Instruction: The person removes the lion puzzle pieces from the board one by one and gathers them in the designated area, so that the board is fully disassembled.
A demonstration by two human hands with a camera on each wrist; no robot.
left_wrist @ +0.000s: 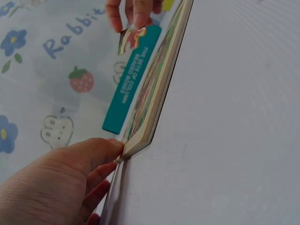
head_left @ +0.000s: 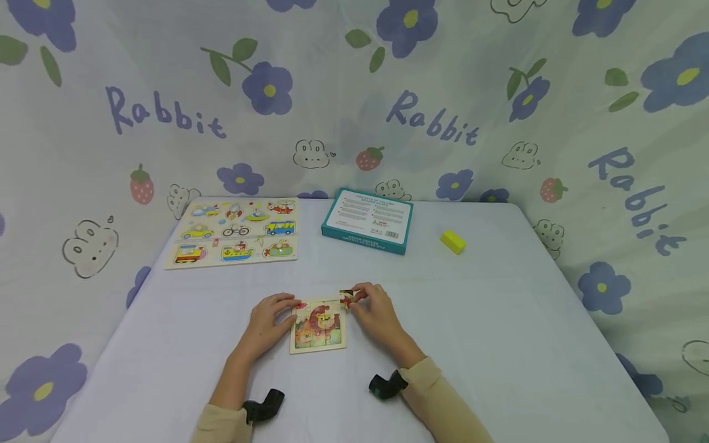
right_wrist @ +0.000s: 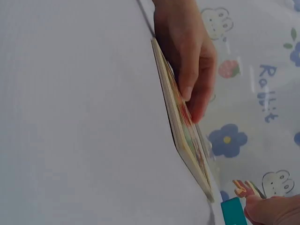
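A small square jigsaw puzzle (head_left: pixel 314 332) with a lion picture lies in its light wooden frame on the table. My left hand (head_left: pixel 268 326) rests at its left side, thumb and fingertips touching the edge and upper left corner. In the left wrist view the left thumb (left_wrist: pixel 101 152) presses against the frame's corner. My right hand (head_left: pixel 378 311) pinches a puzzle piece (head_left: pixel 346 299) between thumb and fingers at the frame's upper right corner. The left wrist view shows this piece (left_wrist: pixel 131 39) held up off the puzzle.
A wooden peg board with vehicle pictures (head_left: pixel 235 237) lies at the back left. Behind the puzzle is a teal and white box (head_left: pixel 368 221). A yellow block (head_left: pixel 453 242) sits at the back right. A patterned cloth (head_left: pixel 343 123) hangs behind the white table (head_left: pixel 526 344).
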